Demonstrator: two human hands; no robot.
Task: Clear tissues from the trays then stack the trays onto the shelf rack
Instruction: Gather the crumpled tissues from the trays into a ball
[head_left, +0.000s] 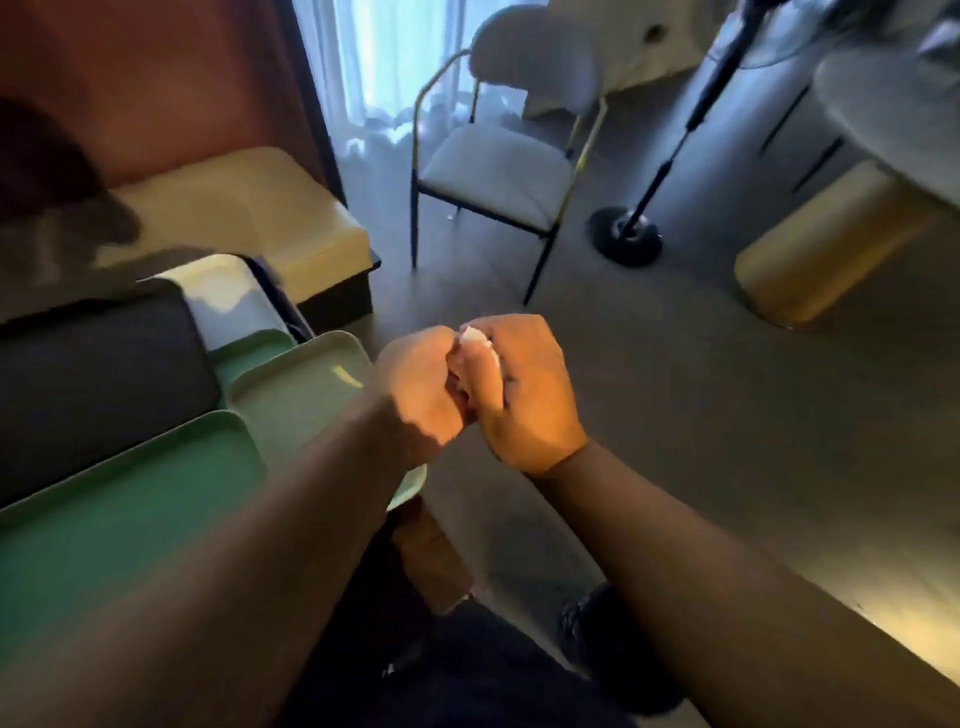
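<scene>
Both hands meet over the floor at the middle of the view, pressed together around a crumpled white tissue (475, 336). My left hand (418, 392) and my right hand (519, 395) are both closed on it, and only a small white edge shows between the fingers. To the left, several trays lie side by side: a pale green tray (296, 384) under my left forearm, a darker green tray (119, 499) nearer me, a black tray (93, 374) and a white tray (223, 301) behind. No tissue shows on them. No shelf rack is in view.
A cream cushioned bench (249, 218) stands behind the trays. A grey chair (498, 171) with a gold and black frame stands ahead by the curtain. A black floor-stand base (626, 236) and a round gold pedestal (810, 254) under a round table are at the right.
</scene>
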